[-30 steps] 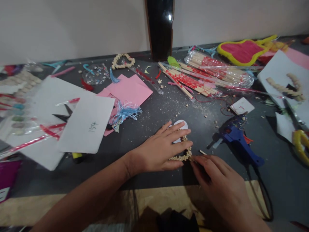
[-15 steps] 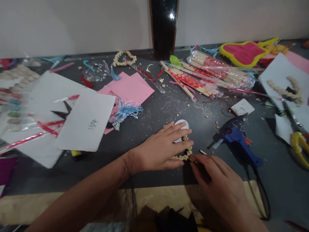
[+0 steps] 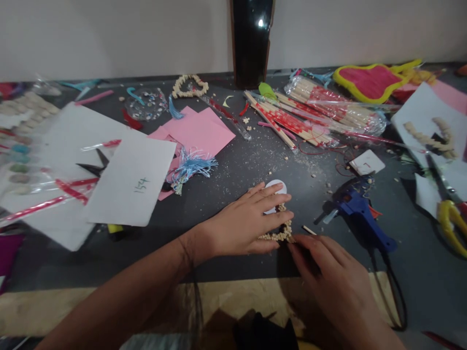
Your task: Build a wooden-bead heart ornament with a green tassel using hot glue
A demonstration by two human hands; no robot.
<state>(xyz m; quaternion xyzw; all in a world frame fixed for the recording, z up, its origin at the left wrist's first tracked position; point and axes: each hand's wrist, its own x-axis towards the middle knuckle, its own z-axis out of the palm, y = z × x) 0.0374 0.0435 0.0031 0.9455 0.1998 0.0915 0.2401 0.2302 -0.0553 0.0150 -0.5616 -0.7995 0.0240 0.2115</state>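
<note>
My left hand (image 3: 251, 221) lies flat with its fingers spread over a small frame of beige bits (image 3: 281, 236), covering much of it. A round white piece (image 3: 278, 186) shows beyond my fingertips. At the frame's lower right corner, my right hand (image 3: 328, 267) has thumb and fingers pinched together on something small that I cannot make out. A short thin stick (image 3: 309, 230) lies just above the right hand's fingers.
A blue glue gun (image 3: 359, 214) lies to the right, its cable running down. Yellow-handled scissors (image 3: 450, 218) are at the far right. Wooden sticks (image 3: 284, 121), pink paper (image 3: 204, 131), a blue tassel (image 3: 191, 167) and white cards (image 3: 131, 182) lie around. A dark phone (image 3: 251, 43) leans upright at the back.
The view has shifted slightly. Both hands stay almost where they were, at the beige frame.
</note>
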